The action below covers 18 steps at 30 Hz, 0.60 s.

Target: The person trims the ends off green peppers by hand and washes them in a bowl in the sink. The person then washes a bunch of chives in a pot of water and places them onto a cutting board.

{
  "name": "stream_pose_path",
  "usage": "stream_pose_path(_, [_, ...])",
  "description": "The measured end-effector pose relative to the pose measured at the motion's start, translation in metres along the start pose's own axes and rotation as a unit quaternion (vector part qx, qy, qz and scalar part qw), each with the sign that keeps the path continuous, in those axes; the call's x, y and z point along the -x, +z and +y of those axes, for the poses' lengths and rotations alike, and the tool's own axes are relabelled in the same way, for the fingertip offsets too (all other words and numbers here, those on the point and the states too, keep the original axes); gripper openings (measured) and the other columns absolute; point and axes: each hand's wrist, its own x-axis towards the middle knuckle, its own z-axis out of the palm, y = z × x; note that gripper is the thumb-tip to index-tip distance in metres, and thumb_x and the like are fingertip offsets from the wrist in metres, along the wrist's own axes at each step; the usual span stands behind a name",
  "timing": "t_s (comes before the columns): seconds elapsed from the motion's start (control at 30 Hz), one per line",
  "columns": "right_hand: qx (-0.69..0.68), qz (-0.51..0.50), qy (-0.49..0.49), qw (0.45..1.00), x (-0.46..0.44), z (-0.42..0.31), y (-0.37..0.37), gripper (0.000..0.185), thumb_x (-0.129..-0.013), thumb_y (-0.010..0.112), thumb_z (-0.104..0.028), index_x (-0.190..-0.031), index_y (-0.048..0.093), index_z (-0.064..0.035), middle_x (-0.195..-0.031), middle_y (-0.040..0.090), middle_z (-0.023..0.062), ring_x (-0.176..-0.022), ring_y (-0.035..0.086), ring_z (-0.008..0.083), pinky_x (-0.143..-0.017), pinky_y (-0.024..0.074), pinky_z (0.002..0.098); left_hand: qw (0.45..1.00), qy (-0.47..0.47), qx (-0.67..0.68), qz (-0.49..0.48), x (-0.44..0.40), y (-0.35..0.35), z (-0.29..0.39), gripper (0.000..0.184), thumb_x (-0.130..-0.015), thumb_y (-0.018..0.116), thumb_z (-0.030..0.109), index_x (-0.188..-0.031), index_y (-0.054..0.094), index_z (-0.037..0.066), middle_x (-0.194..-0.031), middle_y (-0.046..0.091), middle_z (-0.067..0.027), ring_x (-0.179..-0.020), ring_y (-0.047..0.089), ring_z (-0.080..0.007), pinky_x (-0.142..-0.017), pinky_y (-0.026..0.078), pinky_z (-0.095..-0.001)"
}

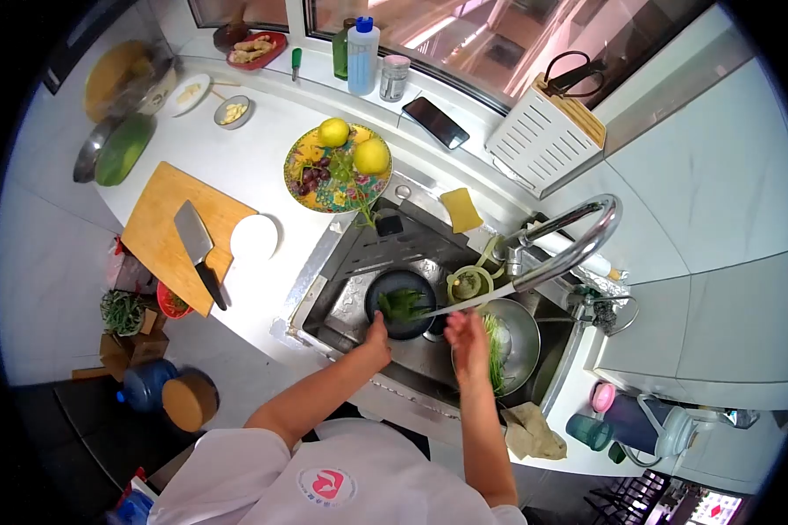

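Over the sink [352, 294], the left hand [377, 344] grips the dark bowl [411, 332]; tilting could spill greens [400, 304]. The right hand [469, 346]'s grip is unclear.

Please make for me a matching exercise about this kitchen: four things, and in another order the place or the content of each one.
1. Dark dish
2. Knife
3. Phone
4. Metal bowl

A. On the windowsill
B. Contains long thin greens
C. In the left hand
D. On the wooden board

Pairs: 1-C, 2-D, 3-A, 4-B
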Motion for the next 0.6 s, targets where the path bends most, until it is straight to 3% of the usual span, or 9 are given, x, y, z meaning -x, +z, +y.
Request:
stream_pose_path(0.07, [-0.097, 0.017, 0.167, 0.981, -0.011, 0.024, 0.004, 0.047, -0.092, 0.045, -0.042, -0.118, 0.046, -0.0037, -0.109, 0.055, 0.014, -0.103, 0.052, 0.027, -0.091, 0.0416, 0.0406, 0.998, -0.047, 0.002, -0.03, -0.005, 0.009, -0.003, 0.064, -0.093, 0.027, 0.055, -0.142, 0.022, 0.015, -0.148, 0.023, -0.0059, -0.135, 0.022, -0.0237, -0.109, 0.006, -0.0466])
stream_pose_path(0.1, [-0.13, 0.009, 0.186, 0.974, -0.023, 0.039, 0.0, 0.049, -0.092, 0.042, -0.046, -0.114, 0.046, -0.0023, -0.114, 0.051, 0.0168, -0.108, 0.047, 0.0315, -0.098, 0.0354, 0.0444, 0.999, -0.026, 0.023, -0.024, -0.008, 0.015, -0.009, 0.068, -0.09, 0.034, 0.058, -0.138, 0.032, 0.011, -0.143, 0.032, -0.0086, -0.13, 0.03, -0.0223, -0.108, 0.018, -0.0375])
stream_pose_path(0.23, [-0.105, 0.086, 0.236, 0.962, -0.081, 0.08, -0.012, 0.043, -0.093, 0.041, -0.04, -0.105, 0.047, 0.0007, -0.108, 0.053, 0.0166, -0.101, 0.049, 0.032, -0.096, 0.0375, 0.0443, 0.997, -0.024, 0.032, -0.068, -0.038, 0.037, -0.027, 0.062, -0.093, 0.03, 0.054, -0.139, 0.03, 0.013, -0.143, 0.032, -0.0078, -0.131, 0.027, -0.0209, -0.109, 0.011, -0.0407])
stream_pose_path(0.3, [-0.111, 0.073, 0.229, 0.964, -0.097, 0.09, -0.011, 0.041, -0.093, 0.041, -0.038, -0.104, 0.048, 0.0007, -0.105, 0.054, 0.0157, -0.099, 0.051, 0.0311, -0.094, 0.0384, 0.0431, 1.0, -0.009, 0.011, 0.014, -0.01, 0.069, -0.01, 0.053, -0.093, 0.034, 0.051, -0.123, 0.049, 0.011, -0.129, 0.047, -0.0114, -0.116, 0.044, -0.0229, -0.101, 0.029, -0.04])
stream_pose_path(0.33, [-0.124, 0.071, 0.223, 0.964, -0.098, 0.096, -0.013, 0.039, -0.093, 0.041, -0.036, -0.104, 0.049, 0.0008, -0.103, 0.056, 0.0148, -0.097, 0.052, 0.0303, -0.093, 0.0393, 0.042, 1.0, -0.007, 0.011, 0.017, -0.018, 0.073, -0.01, 0.053, -0.093, 0.034, 0.051, -0.123, 0.049, 0.011, -0.129, 0.047, -0.0114, -0.116, 0.044, -0.0229, -0.101, 0.029, -0.04])
stream_pose_path(0.4, [-0.133, 0.047, 0.218, 0.966, -0.093, 0.095, -0.012, 0.037, -0.094, 0.042, -0.035, -0.103, 0.051, -0.0006, -0.103, 0.058, 0.0134, -0.096, 0.054, 0.0286, -0.09, 0.0406, 0.0399, 0.997, -0.017, 0.077, -0.013, -0.037, 0.078, -0.02, 0.046, -0.093, 0.037, 0.05, -0.096, 0.058, 0.009, -0.103, 0.058, -0.0117, -0.091, 0.054, -0.0264, -0.083, 0.042, -0.0436])
stream_pose_path(0.47, [-0.099, 0.048, 0.201, 0.973, -0.067, 0.072, 0.011, 0.031, -0.095, 0.044, -0.031, -0.092, 0.054, -0.0022, -0.098, 0.055, 0.0122, -0.094, 0.051, 0.0281, -0.086, 0.0403, 0.0399, 0.997, -0.041, 0.057, -0.022, -0.051, 0.078, -0.015, 0.047, -0.092, 0.035, 0.053, -0.086, 0.055, 0.011, -0.088, 0.056, -0.0082, -0.081, 0.054, -0.0249, -0.075, 0.043, -0.0421])
stream_pose_path(0.5, [-0.083, 0.029, 0.199, 0.976, -0.061, 0.069, 0.014, 0.036, -0.095, 0.044, -0.035, -0.108, 0.052, -0.0016, -0.109, 0.055, 0.0125, -0.104, 0.05, 0.0278, -0.092, 0.0383, 0.0388, 0.997, -0.062, 0.035, -0.031, -0.055, 0.077, -0.011, 0.05, -0.091, 0.034, 0.056, -0.077, 0.051, 0.012, -0.073, 0.054, -0.0047, -0.071, 0.053, -0.0234, -0.067, 0.044, -0.0406])
stream_pose_path(0.6, [-0.012, -0.018, 0.17, 0.985, -0.034, 0.055, 0.041, 0.041, -0.095, 0.042, -0.037, -0.118, 0.049, -0.0033, -0.115, 0.054, 0.0112, -0.109, 0.049, 0.0256, -0.095, 0.0365, 0.037, 0.998, -0.052, -0.013, -0.038, -0.062, 0.071, -0.003, 0.051, -0.091, 0.033, 0.056, -0.076, 0.053, 0.012, -0.071, 0.054, -0.0073, -0.069, 0.053, -0.0246, -0.065, 0.044, -0.0424])
